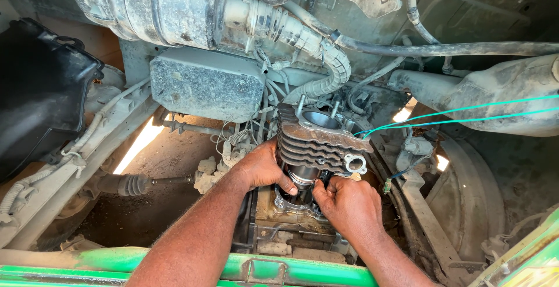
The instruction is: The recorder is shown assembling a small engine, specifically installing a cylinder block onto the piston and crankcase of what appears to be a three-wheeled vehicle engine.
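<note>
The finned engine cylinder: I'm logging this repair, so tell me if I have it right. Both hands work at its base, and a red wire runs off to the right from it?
Not quite. In the head view the wire running right is green, not red. The rest holds: the left hand and right hand both work at the base of the finned engine cylinder.

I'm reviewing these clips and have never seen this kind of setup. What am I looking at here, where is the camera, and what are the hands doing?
The one picture comes from a camera on the person's head, looking down into an open engine bay. Both bare hands work under a finned metal engine cylinder that sits raised on studs. The left hand and right hand grip around the shiny piston showing below it. Around them are a corrugated hose, a dusty grey box, teal wires and a green frame edge.
</note>
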